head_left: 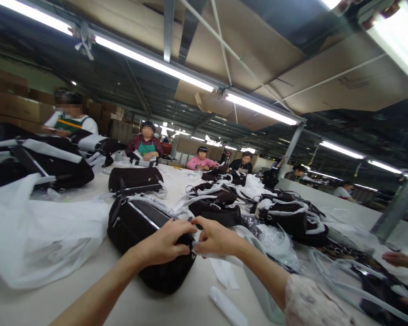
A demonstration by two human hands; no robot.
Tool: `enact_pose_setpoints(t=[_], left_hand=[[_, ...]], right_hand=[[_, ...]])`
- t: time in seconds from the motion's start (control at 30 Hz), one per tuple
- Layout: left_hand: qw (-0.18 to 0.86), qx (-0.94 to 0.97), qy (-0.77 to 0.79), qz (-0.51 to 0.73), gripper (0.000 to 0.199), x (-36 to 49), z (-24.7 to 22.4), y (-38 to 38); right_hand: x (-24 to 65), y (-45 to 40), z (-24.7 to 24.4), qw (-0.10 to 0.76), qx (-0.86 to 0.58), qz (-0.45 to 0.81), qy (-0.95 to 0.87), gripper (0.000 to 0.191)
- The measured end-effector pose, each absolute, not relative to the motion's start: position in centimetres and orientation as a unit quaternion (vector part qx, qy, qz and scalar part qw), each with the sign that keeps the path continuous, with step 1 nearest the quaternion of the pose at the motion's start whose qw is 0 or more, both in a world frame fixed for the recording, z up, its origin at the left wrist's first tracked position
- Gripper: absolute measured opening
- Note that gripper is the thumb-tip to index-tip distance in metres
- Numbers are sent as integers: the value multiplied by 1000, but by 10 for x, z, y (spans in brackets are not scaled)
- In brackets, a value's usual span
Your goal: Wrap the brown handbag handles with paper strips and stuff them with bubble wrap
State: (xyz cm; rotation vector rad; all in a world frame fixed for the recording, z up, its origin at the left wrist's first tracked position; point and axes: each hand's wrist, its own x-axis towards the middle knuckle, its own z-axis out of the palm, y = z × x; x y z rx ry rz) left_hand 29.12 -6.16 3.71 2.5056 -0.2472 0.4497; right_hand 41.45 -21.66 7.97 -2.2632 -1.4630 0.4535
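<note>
A left hand clamps firmly over a black zippered bag on the white tabletop, while the right hand pinches a white plastic strip in a narrow grip at the bag's corner.

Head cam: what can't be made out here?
- Exactly what the left hand and right hand pinch on the black fabric bag: hidden by their own fingers.
- Black bag with clear plastic strapping, lower right: cut off by the frame edges.
- Co-worker's hand: the rest of the person is cut off by the right edge.
- Items held by the person in the pink top: too small to tell.
</note>
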Motion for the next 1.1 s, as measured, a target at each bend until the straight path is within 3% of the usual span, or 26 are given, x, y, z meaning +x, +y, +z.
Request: enact_pose_setpoints(t=[0.2,0.33,0.47,0.63,0.7,0.77,0.83,0.9,1.1], left_hand=[[359,915,-86,161,59,272,15,-31],[355,906,-73,219,51,271,11,-45],[309,892,6,330,20,245,9,-74],[337,886,113,298,31,164,-7,-78],[402,872,160,229,41,130,-11,-75],[547,799,210,135,51,104,-14,-77],[723,644,238,77,58,88,-19,-84],[837,489,230,91,60,81,-29,-92],[898,336,252,135,50,81,-85,-90]], right_hand=[[419,-200,68,276,-796,260,-472,100],[411,-196,70,326,-777,330,-425,102],[380,-198,75,358,-756,392,-383,109],[312,-191,59,376,-732,424,-377,115],[285,-183,49,368,-735,383,-421,113],[262,-172,42,335,-740,342,-473,110],[243,-160,35,294,-744,312,-513,108],[229,-148,29,271,-737,299,-542,107],[204,-128,10,275,-699,296,-590,101]])
